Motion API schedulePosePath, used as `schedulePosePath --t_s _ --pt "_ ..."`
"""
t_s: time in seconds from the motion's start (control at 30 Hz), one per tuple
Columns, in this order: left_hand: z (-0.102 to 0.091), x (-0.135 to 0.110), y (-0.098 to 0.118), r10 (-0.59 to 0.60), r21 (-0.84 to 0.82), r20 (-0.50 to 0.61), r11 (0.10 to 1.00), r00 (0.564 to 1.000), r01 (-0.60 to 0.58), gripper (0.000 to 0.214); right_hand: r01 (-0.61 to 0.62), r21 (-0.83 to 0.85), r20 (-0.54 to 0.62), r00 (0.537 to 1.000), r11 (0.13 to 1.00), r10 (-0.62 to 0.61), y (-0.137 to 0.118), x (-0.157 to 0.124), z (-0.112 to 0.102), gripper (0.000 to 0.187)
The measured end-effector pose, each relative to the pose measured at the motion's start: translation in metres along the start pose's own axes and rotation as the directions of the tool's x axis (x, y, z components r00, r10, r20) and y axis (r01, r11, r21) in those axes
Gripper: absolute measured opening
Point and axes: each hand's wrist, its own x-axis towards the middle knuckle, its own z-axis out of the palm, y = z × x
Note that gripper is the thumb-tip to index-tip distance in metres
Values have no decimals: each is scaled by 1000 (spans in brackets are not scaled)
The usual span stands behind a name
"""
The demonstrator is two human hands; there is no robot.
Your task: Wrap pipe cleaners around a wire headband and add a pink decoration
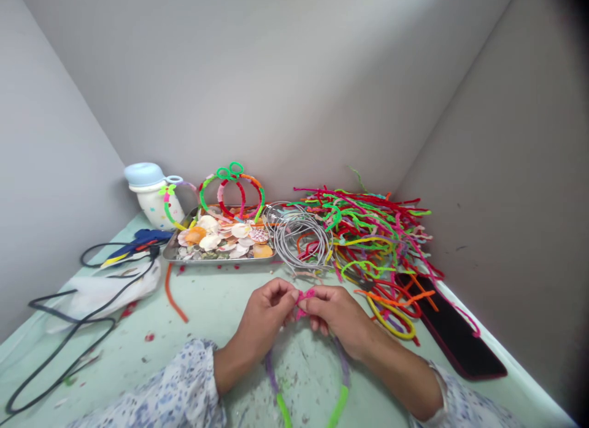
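My left hand (267, 314) and my right hand (338, 314) meet over the pale green table (216, 305), fingers pinched together. Between them they grip the top of a headband (343, 370) wrapped in pipe cleaners, where a pink pipe cleaner (304, 298) sticks up. The headband's two sides hang toward me, purple higher up and bright green at the ends. Both sleeves are white with a blue print.
A metal tray of seashells (221, 239) sits behind the hands, with finished colourful headbands (232, 186) and a white jar (151, 198) at the back. Bare grey headbands (301, 238) and a pile of pipe cleaners (377, 238) lie to the right. A blue glue gun (138, 241), black cable and a dark phone (453, 333) flank them.
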Motion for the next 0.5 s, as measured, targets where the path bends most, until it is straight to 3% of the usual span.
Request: schedulePosePath --t_s 0.13,0.3,0.5 --pt "-1 0 -3 -5 -48 -11 999 1000 4 24 -4 104 14 1000 995 2 2 2 0 18" --pt "-4 2 -7 -24 -147 68 989 997 33 29 0 151 33 999 988 -5 2 4 -2 18" --pt "-5 5 -9 -49 -105 135 992 990 63 33 -8 253 71 997 967 -10 1 5 -7 27"
